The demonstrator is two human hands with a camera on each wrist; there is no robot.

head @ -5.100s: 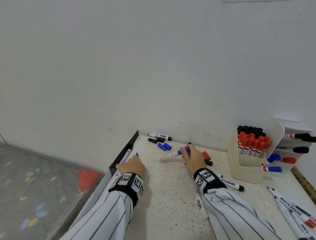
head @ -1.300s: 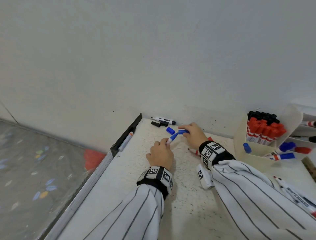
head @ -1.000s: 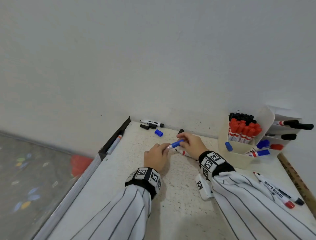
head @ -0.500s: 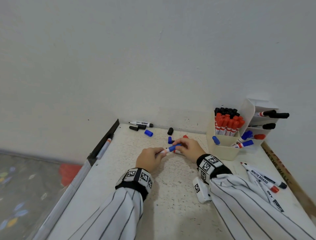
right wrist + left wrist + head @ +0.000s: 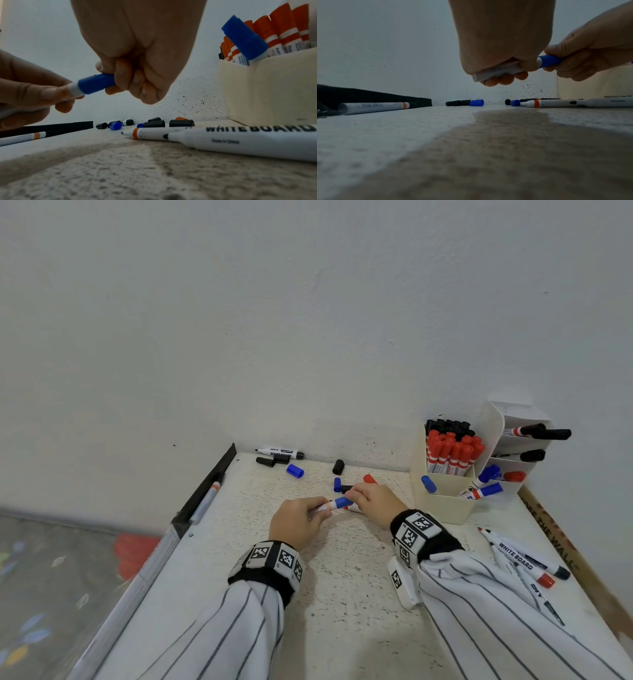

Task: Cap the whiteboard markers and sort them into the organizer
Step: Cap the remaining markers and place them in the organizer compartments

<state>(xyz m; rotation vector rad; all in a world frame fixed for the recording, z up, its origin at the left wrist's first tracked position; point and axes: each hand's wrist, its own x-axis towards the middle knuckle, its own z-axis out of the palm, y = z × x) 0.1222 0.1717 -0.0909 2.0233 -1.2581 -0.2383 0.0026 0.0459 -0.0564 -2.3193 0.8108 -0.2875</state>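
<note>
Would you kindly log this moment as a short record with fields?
left hand: grips the white barrel of the blue marker
right hand: pinches the blue cap, which sits on the marker's end
organizer: holds red and black capped markers upright
loose on table: blue cap by the wall, uncapped markers near the right sleeve

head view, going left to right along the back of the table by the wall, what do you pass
orange-banded marker on the black ledge → black marker by the wall → loose blue cap → loose black cap → red cap → cream organizer
</note>
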